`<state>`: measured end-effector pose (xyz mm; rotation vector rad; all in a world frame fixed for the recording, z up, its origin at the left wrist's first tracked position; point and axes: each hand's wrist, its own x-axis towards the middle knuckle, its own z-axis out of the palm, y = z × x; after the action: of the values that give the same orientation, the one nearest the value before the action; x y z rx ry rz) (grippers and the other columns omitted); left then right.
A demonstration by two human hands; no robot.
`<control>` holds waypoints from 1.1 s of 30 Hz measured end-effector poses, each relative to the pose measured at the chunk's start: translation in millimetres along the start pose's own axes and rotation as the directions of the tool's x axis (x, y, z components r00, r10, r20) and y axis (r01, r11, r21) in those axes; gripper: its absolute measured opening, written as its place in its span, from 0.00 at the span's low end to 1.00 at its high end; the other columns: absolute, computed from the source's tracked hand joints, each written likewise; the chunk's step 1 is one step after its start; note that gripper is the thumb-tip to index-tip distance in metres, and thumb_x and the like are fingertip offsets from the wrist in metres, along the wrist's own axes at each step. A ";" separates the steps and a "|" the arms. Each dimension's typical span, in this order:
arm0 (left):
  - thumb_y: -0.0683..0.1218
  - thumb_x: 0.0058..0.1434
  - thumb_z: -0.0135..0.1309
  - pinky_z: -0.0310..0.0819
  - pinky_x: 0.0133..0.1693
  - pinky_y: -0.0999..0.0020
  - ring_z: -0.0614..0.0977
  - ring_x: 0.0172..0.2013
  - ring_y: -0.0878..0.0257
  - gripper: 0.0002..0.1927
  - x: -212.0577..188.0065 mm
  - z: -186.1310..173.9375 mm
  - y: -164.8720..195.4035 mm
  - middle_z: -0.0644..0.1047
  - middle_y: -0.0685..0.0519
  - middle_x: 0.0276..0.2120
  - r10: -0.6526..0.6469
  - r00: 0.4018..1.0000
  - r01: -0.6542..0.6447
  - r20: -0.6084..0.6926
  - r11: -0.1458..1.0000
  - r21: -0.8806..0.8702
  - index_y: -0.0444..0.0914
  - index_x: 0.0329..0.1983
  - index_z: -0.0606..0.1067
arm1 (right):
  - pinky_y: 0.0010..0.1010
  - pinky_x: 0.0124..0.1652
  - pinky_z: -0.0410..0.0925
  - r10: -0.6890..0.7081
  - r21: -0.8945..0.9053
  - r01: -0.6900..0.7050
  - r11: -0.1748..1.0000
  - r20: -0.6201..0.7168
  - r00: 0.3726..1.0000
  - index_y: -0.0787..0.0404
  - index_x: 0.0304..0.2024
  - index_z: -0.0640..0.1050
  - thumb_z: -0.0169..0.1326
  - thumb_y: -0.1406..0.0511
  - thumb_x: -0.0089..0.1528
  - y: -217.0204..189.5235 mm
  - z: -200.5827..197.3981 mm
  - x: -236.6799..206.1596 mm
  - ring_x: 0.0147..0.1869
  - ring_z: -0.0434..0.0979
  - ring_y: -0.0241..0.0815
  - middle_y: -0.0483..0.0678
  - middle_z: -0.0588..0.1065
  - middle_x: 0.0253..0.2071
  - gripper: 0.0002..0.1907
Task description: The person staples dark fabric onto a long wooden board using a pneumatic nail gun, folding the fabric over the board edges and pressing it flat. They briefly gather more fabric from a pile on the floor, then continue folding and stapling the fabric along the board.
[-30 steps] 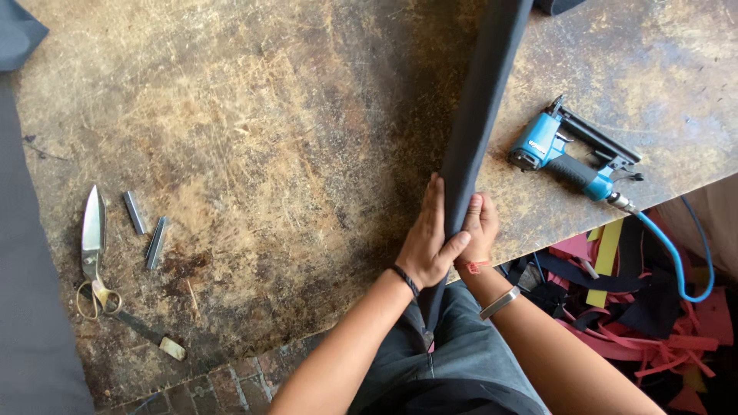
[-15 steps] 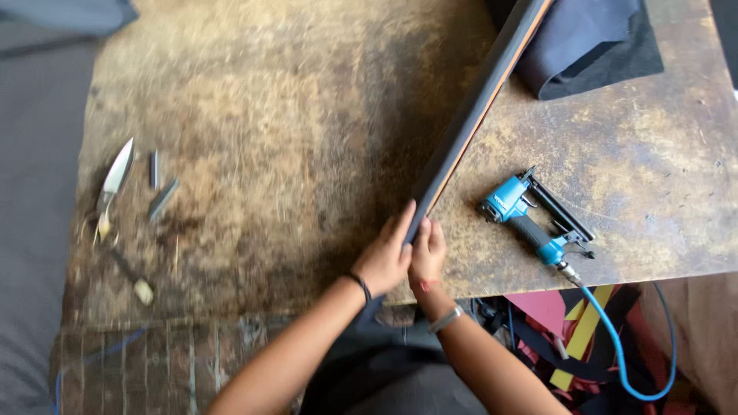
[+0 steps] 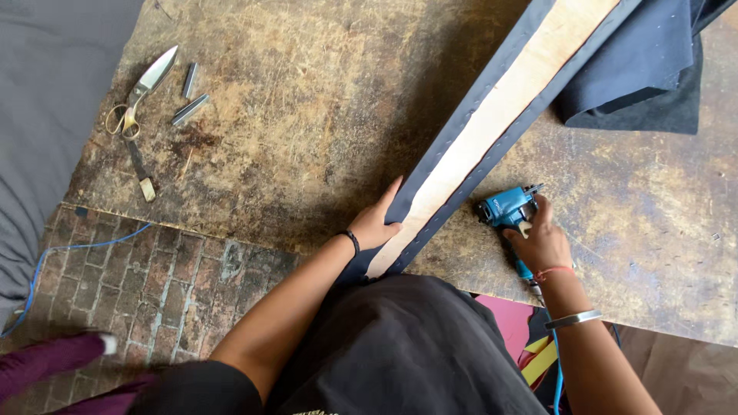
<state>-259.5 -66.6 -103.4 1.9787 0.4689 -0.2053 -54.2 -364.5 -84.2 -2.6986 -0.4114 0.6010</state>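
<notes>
**Plank flat on bench, R hand on stapler**

L hand (image 3: 377,223) lies flat, fingers spread and open, pressing the near end of the plank (image 3: 492,123) at its L fabric edge. No closed grip, just palm weight. The plank runs from that hand away and to the right, off the top of frame, lying flat on the bench (image 3: 307,115) w/ bare wood facing up and dark fabric wrapped along both long edges.

R hand (image 3: 546,242) is closed around the blue stapler (image 3: 506,207), just right of the plank and level w/ the L hand; hose (image 3: 557,361) trails back toward the body.

Handling, as I judge it: plank is long, stiff, prob. light-to-moderate; far end would swing if lifted from one end, so hold mid-span w/ two hands, or pin it flat as now. Fabric is soft and slack, may creep unless held taut near the staple point. Stapler is compact and rigid; best taken by the handle, nose kept off the fingers.

Vs. 0.5 s ago: both hands were together on the plank's near end and it stood on edge, dark side showing; stapler lay untouched to the right. Now the plank is laid over, wood up, and the R hand has gone to the stapler.

Far left of the L hand: scissors (image 3: 142,92) and two staple strips (image 3: 189,96).
</notes>
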 end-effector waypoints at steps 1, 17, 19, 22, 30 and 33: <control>0.43 0.59 0.61 0.72 0.55 0.55 0.77 0.58 0.44 0.55 3.7 1.3 -9.3 0.70 0.40 0.66 0.026 1.000 -0.026 -0.002 1.000 -0.002 0.59 0.78 0.38 | 0.48 0.57 0.69 -0.008 -0.050 0.010 0.999 0.035 0.999 0.61 0.72 0.54 0.70 0.52 0.51 -0.2 2.9 6.3 0.60 0.76 0.65 0.64 0.75 0.58 0.56; 0.43 0.59 0.59 0.74 0.55 0.52 0.79 0.57 0.40 0.54 -5.2 6.6 -21.2 0.74 0.35 0.60 0.010 1.000 -0.010 -0.002 1.000 -0.023 0.57 0.79 0.39 | 0.36 0.36 0.75 0.011 0.159 -0.061 0.985 0.296 0.955 0.71 0.43 0.81 0.62 0.52 0.58 -73.5 -6.9 -40.5 0.31 0.82 0.46 0.54 0.81 0.29 0.27; 0.43 0.60 0.59 0.74 0.54 0.50 0.78 0.56 0.38 0.54 -4.8 5.2 -18.6 0.74 0.34 0.59 -0.007 1.000 0.007 0.012 1.000 0.029 0.57 0.79 0.37 | 0.36 0.36 0.74 -0.026 0.193 -0.011 0.981 0.188 0.982 0.67 0.41 0.81 0.64 0.54 0.55 -106.6 -2.3 -56.8 0.30 0.82 0.46 0.54 0.81 0.28 0.22; 0.44 0.60 0.60 0.73 0.54 0.49 0.79 0.54 0.37 0.56 -10.0 3.6 -13.7 0.76 0.32 0.56 0.005 1.000 -0.006 0.014 0.998 0.060 0.56 0.79 0.34 | 0.38 0.36 0.75 -0.050 0.069 0.041 0.997 0.132 0.990 0.68 0.38 0.81 0.66 0.55 0.55 -144.6 -6.0 -64.7 0.31 0.82 0.46 0.55 0.81 0.28 0.22; 0.43 0.57 0.61 0.72 0.55 0.49 0.78 0.57 0.38 0.58 -10.6 0.4 -21.8 0.74 0.34 0.59 0.039 0.998 -0.042 0.050 0.998 0.045 0.53 0.79 0.34 | 0.42 0.37 0.77 -0.135 -0.060 0.146 0.987 0.154 0.979 0.72 0.34 0.80 0.65 0.52 0.55 -160.6 11.0 -89.8 0.32 0.84 0.53 0.61 0.80 0.28 0.26; 0.43 0.56 0.62 0.66 0.61 0.52 0.69 0.66 0.42 0.58 -18.0 5.8 -49.3 0.59 0.36 0.71 0.209 0.977 -0.203 0.044 0.973 -0.111 0.48 0.78 0.35 | 0.43 0.39 0.75 -0.195 -0.069 0.205 0.976 0.136 0.971 0.73 0.30 0.81 0.64 0.51 0.54 -161.7 22.9 -109.5 0.32 0.83 0.56 0.63 0.80 0.27 0.27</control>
<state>-295.8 -57.3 -140.6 1.8967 0.2313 -0.1021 -192.4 -251.3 -2.1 -2.6588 -0.7482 0.7150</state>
